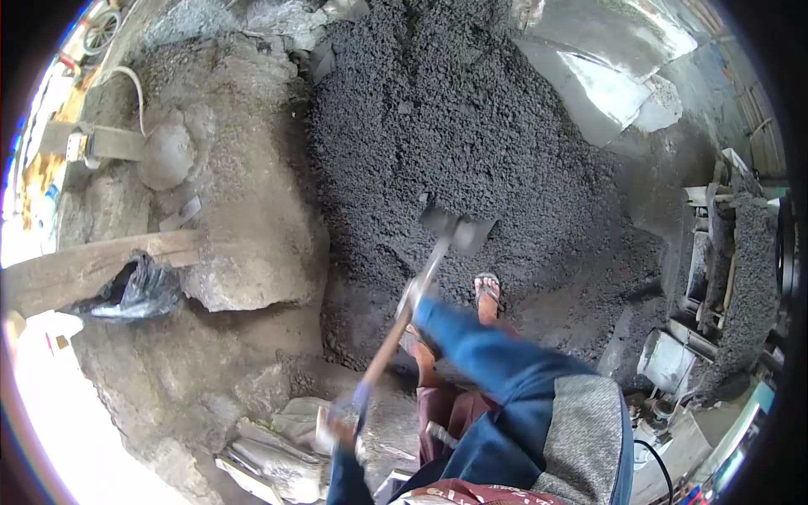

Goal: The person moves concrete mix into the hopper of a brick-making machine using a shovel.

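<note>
Closest in, the left hand (339,427) is at the shovel's (390,346) tail end, too blurred to read its finger wrap. Further up, the right hand (415,296) has its grip pressed round the shaft, smeared too. Out front, the blade (474,236) meets the dark gravel heap (454,126): scooping, I'd judge, and the next push wants it low and steady. Its leading edge is unclear; the heap's far end is cut off.
</note>
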`<state>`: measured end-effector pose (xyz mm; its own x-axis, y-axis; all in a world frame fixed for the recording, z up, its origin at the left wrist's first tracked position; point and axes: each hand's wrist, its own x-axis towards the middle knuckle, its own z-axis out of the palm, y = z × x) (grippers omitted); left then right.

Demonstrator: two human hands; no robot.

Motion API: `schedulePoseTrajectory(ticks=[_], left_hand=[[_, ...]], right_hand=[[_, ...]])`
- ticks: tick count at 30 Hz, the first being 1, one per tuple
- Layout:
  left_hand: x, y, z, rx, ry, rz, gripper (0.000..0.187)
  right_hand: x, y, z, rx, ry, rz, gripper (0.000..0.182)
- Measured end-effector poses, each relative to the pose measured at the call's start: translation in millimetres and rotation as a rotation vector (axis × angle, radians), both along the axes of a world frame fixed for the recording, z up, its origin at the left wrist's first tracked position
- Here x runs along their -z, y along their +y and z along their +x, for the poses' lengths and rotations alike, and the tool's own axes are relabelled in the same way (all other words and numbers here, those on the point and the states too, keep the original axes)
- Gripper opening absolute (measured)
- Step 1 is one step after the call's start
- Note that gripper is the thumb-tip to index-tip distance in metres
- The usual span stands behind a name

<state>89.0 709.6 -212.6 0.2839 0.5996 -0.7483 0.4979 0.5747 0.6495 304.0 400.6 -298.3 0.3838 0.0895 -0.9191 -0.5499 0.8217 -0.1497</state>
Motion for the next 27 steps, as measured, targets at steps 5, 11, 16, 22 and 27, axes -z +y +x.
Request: schedulePoseTrajectory(ticks=[5, 11, 16, 22, 27], left_hand=[[24.3, -111.8, 67.3, 0.212, -0.045, 0.337, 0.036], [33.2, -95.0, -23.4, 0.160, 0.127, -0.041, 0.047], [39.2, -112.2, -13.9, 0.318, 0.083, -0.332, 0.055], [-135.2, -291.3, 166.1, 0.831, -0.394, -0.019, 0.049], [-261.6, -418.7, 231.4, 1.213, -1.265, 0.374, 0.033]], right_hand=[[150.3, -90.0, 57.2, 0.053, 0.131, -0.091, 0.021], [92.1, -161.2, -54.6, 0.266, 0.099, -0.136, 0.011], [-66.1, -249.1, -97.4, 0.473, 0.039, -0.340, 0.015], [-266.8, -391.4, -65.3, 0.708, -0.408, -0.372, 0.024], [-382.8, -507.6, -75.8, 1.056, -0.866, -0.463, 0.007]])
